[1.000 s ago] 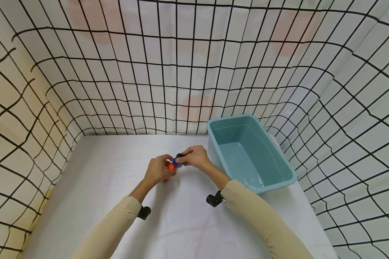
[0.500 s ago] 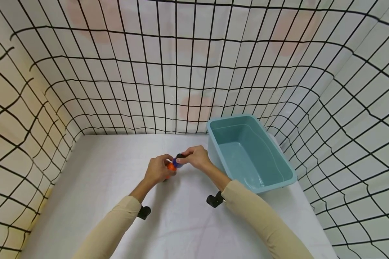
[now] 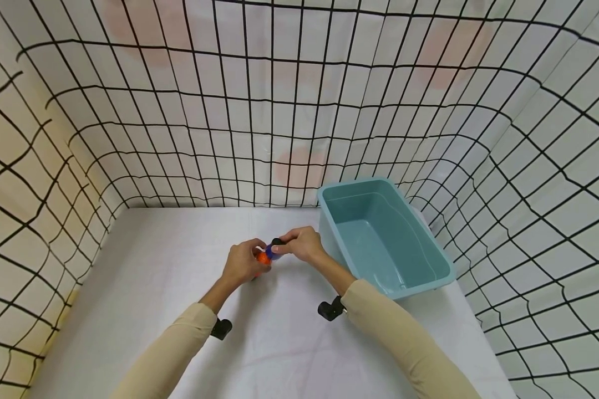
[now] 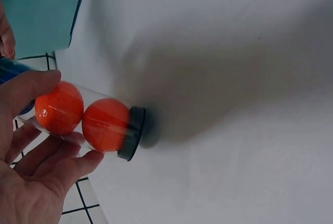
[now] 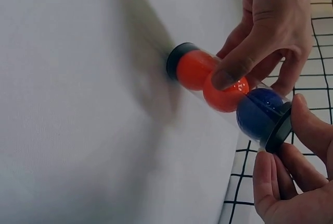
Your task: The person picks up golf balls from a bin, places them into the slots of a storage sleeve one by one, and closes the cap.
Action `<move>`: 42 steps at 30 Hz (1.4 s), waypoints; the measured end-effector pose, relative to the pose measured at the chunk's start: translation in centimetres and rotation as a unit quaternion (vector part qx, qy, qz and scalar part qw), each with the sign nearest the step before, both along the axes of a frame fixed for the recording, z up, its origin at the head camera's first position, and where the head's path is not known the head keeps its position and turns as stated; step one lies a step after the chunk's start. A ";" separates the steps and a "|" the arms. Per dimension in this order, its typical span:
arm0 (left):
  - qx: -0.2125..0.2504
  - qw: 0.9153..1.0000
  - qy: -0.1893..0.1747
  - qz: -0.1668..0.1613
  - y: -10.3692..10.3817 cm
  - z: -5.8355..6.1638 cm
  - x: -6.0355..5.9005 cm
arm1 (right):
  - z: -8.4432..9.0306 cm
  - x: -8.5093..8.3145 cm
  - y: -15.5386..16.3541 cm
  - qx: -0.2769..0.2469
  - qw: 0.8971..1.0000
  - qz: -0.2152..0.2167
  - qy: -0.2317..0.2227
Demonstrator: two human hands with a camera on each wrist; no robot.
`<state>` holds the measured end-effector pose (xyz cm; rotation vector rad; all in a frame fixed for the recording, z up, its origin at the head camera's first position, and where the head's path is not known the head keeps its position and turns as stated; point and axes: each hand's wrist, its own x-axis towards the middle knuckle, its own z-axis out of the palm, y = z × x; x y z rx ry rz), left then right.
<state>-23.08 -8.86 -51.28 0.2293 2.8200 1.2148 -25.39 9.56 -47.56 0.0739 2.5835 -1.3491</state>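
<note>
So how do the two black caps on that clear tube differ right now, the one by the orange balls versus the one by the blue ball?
The cap by the orange balls is free of any fingers, while the cap by the blue ball is pinched by the right hand. The first sits next to an orange ball, the second next to the blue ball. The left hand grips the clear tube between them. Both caps are black, round and seated on the tube's ends.

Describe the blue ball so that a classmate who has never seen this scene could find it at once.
Start at the teal tub on the white table. Just left of it, two hands hold a clear tube of three balls. The blue ball is the only one not orange, next to the black cap the right hand pinches.
</note>
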 end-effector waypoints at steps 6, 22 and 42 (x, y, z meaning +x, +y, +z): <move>-0.002 1.000 0.002 0.007 -0.1 -0.1 0.2 | -0.1 0.2 -0.3 0.003 1.000 0.004 0.003; -0.016 0.999 0.020 0.019 -0.1 -0.1 0.6 | 0.8 0.8 -0.6 0.027 0.999 0.045 0.008; 0.029 0.995 0.039 0.093 -1.4 0.8 -1.7 | 9.2 1.2 8.8 0.103 0.983 0.047 0.147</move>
